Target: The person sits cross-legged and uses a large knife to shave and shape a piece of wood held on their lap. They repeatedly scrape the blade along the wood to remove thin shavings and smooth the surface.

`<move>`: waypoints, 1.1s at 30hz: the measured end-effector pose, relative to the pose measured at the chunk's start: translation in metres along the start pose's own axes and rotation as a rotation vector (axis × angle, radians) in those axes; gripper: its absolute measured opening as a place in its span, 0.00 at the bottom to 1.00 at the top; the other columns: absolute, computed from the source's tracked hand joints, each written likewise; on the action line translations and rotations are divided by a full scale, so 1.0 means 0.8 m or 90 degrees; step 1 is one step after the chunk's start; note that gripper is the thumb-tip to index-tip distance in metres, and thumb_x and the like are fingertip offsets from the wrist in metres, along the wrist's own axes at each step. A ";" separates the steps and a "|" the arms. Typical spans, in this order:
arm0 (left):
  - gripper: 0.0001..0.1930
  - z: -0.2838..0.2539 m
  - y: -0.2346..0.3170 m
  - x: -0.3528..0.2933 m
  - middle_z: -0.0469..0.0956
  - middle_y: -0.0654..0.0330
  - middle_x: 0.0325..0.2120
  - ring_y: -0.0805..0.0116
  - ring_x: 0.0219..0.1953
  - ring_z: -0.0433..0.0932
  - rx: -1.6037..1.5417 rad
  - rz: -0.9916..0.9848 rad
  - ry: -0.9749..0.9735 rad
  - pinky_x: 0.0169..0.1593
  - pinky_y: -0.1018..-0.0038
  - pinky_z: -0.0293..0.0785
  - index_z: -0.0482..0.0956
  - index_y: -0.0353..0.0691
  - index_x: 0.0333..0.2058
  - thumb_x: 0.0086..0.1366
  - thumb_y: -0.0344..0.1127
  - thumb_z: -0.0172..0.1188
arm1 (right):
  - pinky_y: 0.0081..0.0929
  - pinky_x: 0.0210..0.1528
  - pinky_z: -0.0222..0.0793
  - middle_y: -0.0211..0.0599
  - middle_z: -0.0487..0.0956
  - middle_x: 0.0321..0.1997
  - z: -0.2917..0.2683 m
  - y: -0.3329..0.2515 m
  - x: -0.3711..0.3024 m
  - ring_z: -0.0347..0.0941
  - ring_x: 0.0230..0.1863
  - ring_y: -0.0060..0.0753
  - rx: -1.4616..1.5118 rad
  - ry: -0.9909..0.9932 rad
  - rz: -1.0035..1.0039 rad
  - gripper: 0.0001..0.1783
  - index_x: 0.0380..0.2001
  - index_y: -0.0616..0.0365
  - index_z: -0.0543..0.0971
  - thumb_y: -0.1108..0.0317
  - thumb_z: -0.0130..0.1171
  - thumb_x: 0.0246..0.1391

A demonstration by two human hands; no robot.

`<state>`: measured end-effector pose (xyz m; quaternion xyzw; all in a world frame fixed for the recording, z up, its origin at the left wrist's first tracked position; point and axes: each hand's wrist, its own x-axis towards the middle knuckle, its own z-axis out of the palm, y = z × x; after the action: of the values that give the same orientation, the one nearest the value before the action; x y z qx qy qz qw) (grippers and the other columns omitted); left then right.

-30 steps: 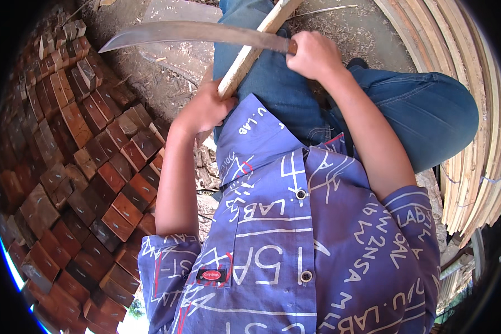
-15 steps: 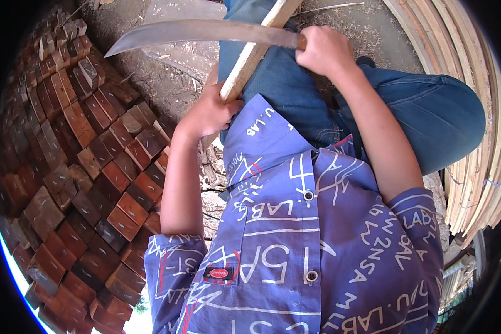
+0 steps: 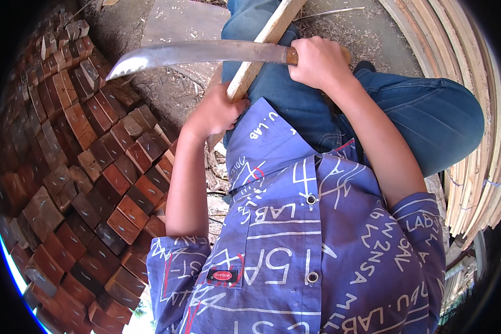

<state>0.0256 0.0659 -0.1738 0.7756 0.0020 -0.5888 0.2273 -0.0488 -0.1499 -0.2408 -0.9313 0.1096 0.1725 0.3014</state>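
Observation:
My left hand [image 3: 216, 110] is closed around the near end of a pale wooden stick [image 3: 269, 34], which slants up and away to the right over my jeans-clad leg. In my right hand [image 3: 320, 62] is the brown wooden handle of a machete. Its long, curved steel machete blade [image 3: 186, 54] points left and lies across the stick, a short way beyond my left hand. The tip hangs out over the ground on the left. The stick's far end runs out of the picture at the top.
At left rises a big stack of reddish-brown wood blocks [image 3: 89, 209]. Bundled long pale wood strips [image 3: 473, 111] curve along the right. Wood shavings litter the ground [image 3: 367, 33] ahead, where a flat grey board [image 3: 178, 28] lies. My bent leg [image 3: 428, 117] extends to the right.
The machete has come nearer to me along the stick, its tip dropping lower. My right hand has shifted slightly left and nearer. My left hand still grips the stick.

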 end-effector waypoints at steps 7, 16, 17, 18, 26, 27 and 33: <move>0.16 0.012 -0.016 -0.004 0.78 0.54 0.24 0.70 0.21 0.76 -0.092 0.031 0.047 0.23 0.75 0.74 0.76 0.29 0.43 0.59 0.35 0.62 | 0.48 0.46 0.74 0.53 0.82 0.35 -0.012 0.082 0.023 0.79 0.41 0.56 0.053 -0.035 0.230 0.16 0.32 0.58 0.83 0.60 0.58 0.43; 0.17 0.012 0.018 -0.003 0.80 0.46 0.27 0.60 0.26 0.81 0.029 -0.012 0.058 0.29 0.67 0.77 0.76 0.27 0.42 0.57 0.34 0.60 | 0.47 0.48 0.73 0.52 0.82 0.37 0.011 0.077 0.014 0.78 0.43 0.58 0.120 -0.010 0.200 0.17 0.38 0.57 0.82 0.60 0.56 0.49; 0.18 0.020 -0.003 0.005 0.80 0.36 0.34 0.46 0.38 0.82 0.107 0.096 0.126 0.43 0.61 0.76 0.76 0.25 0.43 0.56 0.33 0.56 | 0.47 0.48 0.73 0.52 0.82 0.38 0.013 0.076 0.011 0.77 0.44 0.57 0.119 -0.025 0.205 0.17 0.39 0.57 0.81 0.60 0.57 0.49; 0.20 0.023 -0.006 0.004 0.80 0.38 0.34 0.48 0.38 0.82 0.116 0.125 0.142 0.43 0.63 0.76 0.75 0.26 0.45 0.57 0.33 0.56 | 0.46 0.49 0.72 0.52 0.82 0.38 0.014 0.074 0.007 0.77 0.45 0.57 0.118 -0.041 0.210 0.17 0.39 0.57 0.81 0.60 0.57 0.49; 0.24 0.037 0.006 -0.006 0.79 0.35 0.40 0.45 0.47 0.79 0.139 0.111 0.175 0.52 0.64 0.71 0.73 0.27 0.50 0.56 0.33 0.52 | 0.46 0.50 0.72 0.49 0.82 0.38 -0.003 0.079 -0.002 0.78 0.45 0.55 0.088 0.065 0.286 0.18 0.40 0.53 0.82 0.57 0.60 0.47; 0.24 0.037 0.004 -0.005 0.78 0.34 0.40 0.45 0.47 0.79 0.138 0.111 0.173 0.52 0.64 0.71 0.73 0.26 0.50 0.55 0.33 0.52 | 0.47 0.50 0.72 0.49 0.82 0.38 -0.009 0.072 -0.006 0.78 0.44 0.54 0.084 0.067 0.294 0.18 0.39 0.53 0.82 0.56 0.61 0.47; 0.20 0.038 0.005 0.012 0.77 0.30 0.37 0.36 0.45 0.76 0.196 0.134 0.200 0.51 0.56 0.71 0.75 0.25 0.43 0.54 0.34 0.54 | 0.46 0.45 0.75 0.50 0.82 0.32 0.005 0.058 0.006 0.79 0.38 0.55 0.118 0.081 0.131 0.15 0.33 0.54 0.83 0.56 0.61 0.46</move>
<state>0.0021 0.0487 -0.1876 0.8789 -0.1336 -0.4276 0.1636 -0.0597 -0.1850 -0.2705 -0.8925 0.2385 0.1324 0.3592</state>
